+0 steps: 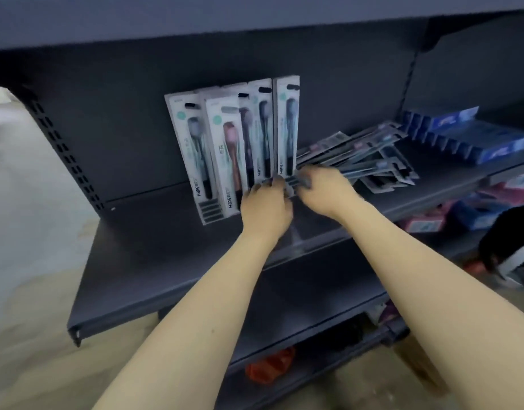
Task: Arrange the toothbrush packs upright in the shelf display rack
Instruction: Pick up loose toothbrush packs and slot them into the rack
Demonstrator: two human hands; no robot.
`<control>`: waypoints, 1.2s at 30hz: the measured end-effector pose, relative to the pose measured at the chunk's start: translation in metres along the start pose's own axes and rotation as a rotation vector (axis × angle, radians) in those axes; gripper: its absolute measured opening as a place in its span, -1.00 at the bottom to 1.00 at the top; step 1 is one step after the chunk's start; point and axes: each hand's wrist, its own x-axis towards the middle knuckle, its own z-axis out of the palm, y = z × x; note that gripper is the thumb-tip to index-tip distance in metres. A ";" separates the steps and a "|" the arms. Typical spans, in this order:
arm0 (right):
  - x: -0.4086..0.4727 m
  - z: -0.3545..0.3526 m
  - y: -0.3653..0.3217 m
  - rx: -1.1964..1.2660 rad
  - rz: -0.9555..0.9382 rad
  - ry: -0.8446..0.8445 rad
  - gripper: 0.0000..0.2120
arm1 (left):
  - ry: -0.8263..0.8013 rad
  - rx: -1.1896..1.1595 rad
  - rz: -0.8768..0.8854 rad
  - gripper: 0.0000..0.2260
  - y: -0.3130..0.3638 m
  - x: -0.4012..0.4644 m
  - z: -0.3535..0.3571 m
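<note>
Several toothbrush packs (234, 143) stand upright in a row, leaning against the dark back panel of the shelf (154, 250). My left hand (265, 213) touches the bottom edge of the rightmost upright packs, fingers curled at their base. My right hand (321, 192) is beside it, fingers at the foot of the rightmost upright pack (286, 125) and at the near end of a loose pile of flat toothbrush packs (370, 156). That pile lies fanned out to the right. Blur hides exactly what each hand's fingers hold.
Blue boxes (467, 137) lie at the shelf's far right. A clear front rail (302, 247) runs along the shelf edge. Lower shelves hold colourful packets (476, 214) and an orange item (269, 365). A person's dark-haired head (509, 247) shows at right.
</note>
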 end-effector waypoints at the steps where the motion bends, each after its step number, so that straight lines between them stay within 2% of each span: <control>1: 0.012 0.000 0.007 -0.004 -0.032 -0.002 -0.84 | 0.014 0.000 -0.022 -0.72 0.005 0.011 0.004; 6: 0.059 -0.008 0.042 -0.001 -0.117 -0.082 -0.83 | 0.043 -0.073 -0.180 -0.77 0.028 0.052 0.025; 10: 0.084 -0.008 0.059 0.065 -0.175 -0.131 -0.70 | 0.090 -0.062 -0.295 -0.85 0.032 0.068 0.039; 15: 0.097 0.001 0.060 0.072 -0.312 -0.122 -0.68 | 0.051 -0.015 -0.347 -0.82 0.037 0.075 0.043; 19: 0.106 0.009 0.058 0.047 -0.356 -0.061 -0.74 | 0.034 0.003 -0.394 -0.81 0.038 0.082 0.046; 28: 0.118 0.021 0.062 0.068 -0.316 0.045 -0.79 | 0.009 -0.054 -0.408 -0.87 0.025 0.100 0.055; 33: 0.119 0.023 0.077 -0.075 -0.373 -0.085 -0.82 | -0.034 -0.057 -0.368 -0.80 0.023 0.103 0.063; 36: 0.124 0.022 0.083 -0.109 -0.336 -0.112 -0.84 | -0.046 -0.057 -0.329 -0.78 0.023 0.106 0.065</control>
